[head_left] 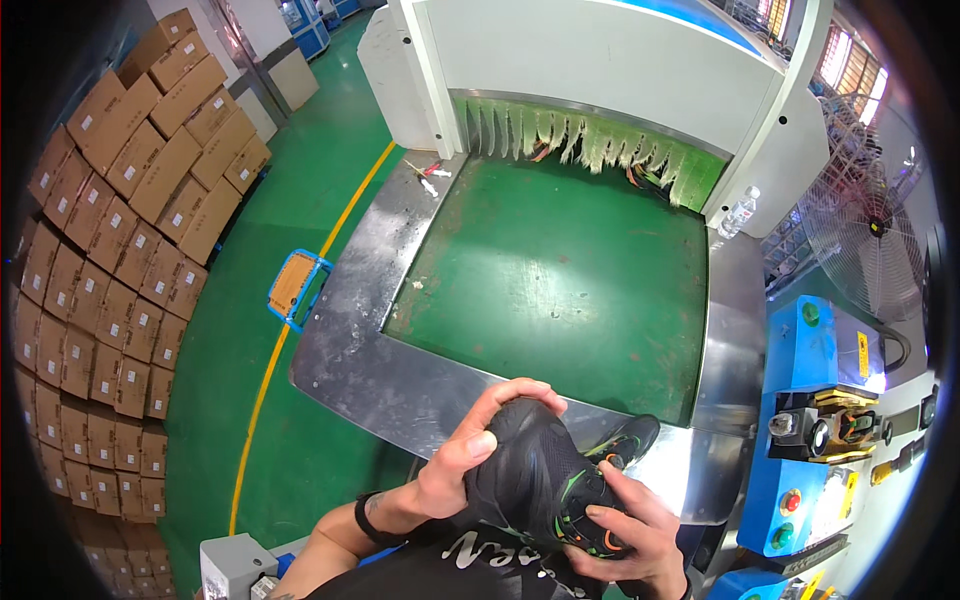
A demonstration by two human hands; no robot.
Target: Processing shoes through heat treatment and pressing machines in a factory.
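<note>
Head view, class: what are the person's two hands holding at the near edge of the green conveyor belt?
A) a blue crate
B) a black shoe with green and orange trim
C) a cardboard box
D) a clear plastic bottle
B: the left hand grips one end and the right hand the other end of the black shoe, above the conveyor's metal frame.
</note>
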